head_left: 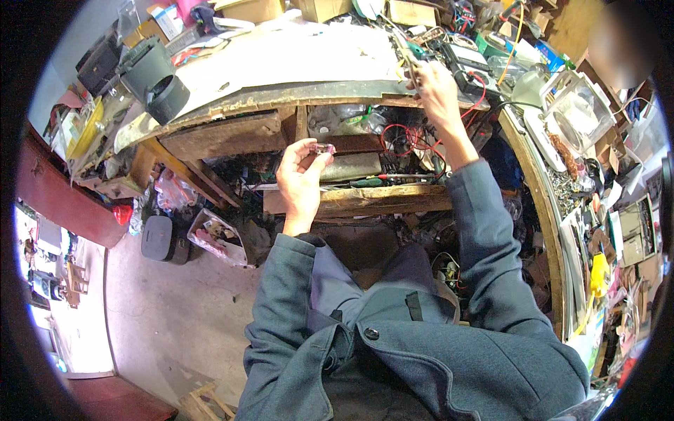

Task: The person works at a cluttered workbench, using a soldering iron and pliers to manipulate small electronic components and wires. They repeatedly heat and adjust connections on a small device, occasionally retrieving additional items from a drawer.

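My left hand (300,174) is raised in front of the open drawer space under the bench. Its thumb and fingertips pinch a small part (324,149), pinkish and shiny like metal, whose exact kind I cannot make out. Farther right, my right hand (438,90) reaches over the bench's front edge. Its fingers are closed around a slim, greyish metal tool (415,73) that points away from me; the grip hides part of it. Beyond that hand lie tools and cables, among them a green-handled one (418,50).
A white sheet (295,59) covers the bench top. Below it, an open drawer (393,201) holds red wires (399,137) and a screwdriver (372,182). Black round containers (167,97) stand at left. Clutter fills the right-hand bench, including a clear plastic box (580,112).
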